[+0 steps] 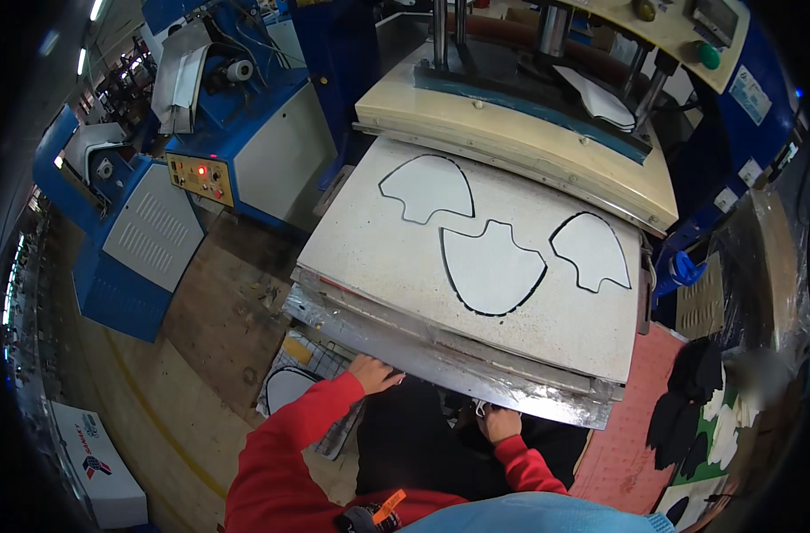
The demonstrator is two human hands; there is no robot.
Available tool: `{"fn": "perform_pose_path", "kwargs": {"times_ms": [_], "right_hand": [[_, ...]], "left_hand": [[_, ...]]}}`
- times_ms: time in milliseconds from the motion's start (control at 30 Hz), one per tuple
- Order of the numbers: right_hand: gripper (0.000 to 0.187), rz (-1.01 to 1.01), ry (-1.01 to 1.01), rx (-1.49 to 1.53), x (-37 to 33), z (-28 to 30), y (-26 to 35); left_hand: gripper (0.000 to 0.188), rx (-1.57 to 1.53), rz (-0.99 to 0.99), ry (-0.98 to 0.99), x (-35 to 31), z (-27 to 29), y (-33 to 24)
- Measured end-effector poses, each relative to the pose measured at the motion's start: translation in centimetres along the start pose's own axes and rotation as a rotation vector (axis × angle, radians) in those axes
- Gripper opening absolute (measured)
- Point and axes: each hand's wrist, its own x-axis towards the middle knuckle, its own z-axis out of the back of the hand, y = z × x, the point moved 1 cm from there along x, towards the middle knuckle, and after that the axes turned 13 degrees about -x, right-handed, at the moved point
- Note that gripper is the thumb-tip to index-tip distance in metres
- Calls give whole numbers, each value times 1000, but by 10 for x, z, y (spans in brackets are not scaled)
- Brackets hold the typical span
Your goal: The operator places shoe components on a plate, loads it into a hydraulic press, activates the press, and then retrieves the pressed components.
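Note:
A pale press bed [369, 253] with a metal front edge [547, 400] lies in front of me. Three white, black-edged fan-shaped pieces rest flat on it: one at the back left [431, 188], one in the middle [494, 271], one at the right [591, 250]. My left hand [375, 375] is at the front edge's left part, fingers loosely extended against it. Below the middle of that edge, my right hand [501, 425] has its fingers closed around something beside a small whitish part [480, 409]; the edge and shadow hide what it holds.
The raised cream press head [511, 124] stands behind the bed, with a white piece [596, 96] on top. Blue machines [280, 151] stand at left. Another black-edged piece [289, 386] lies below left. At right, black pieces [680, 409] lie beside a red surface [627, 435].

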Motion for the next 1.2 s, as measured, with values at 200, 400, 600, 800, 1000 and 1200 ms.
{"fn": "perform_pose_path", "kwargs": {"times_ms": [200, 400, 600, 800, 1000, 1200], "right_hand": [[47, -123, 344, 129, 8, -2, -1], [47, -62, 111, -4, 14, 1, -4], [37, -61, 342, 12, 21, -24, -17], [35, -208, 283, 321, 35, 10, -32], [37, -206, 158, 183, 16, 161, -83], [40, -303, -242, -201, 12, 334, -147]], "left_hand": [[29, -49, -125, -151, 4, -6, 6], [35, -32, -106, -155, 7, -18, 10], [53, -20, 177, -78, 10, -24, 3], [39, 46, 202, -201, -4, -43, -26], [51, 88, 194, -289, -33, -71, -45], [80, 230, 319, -236, -17, -82, -40]]}}
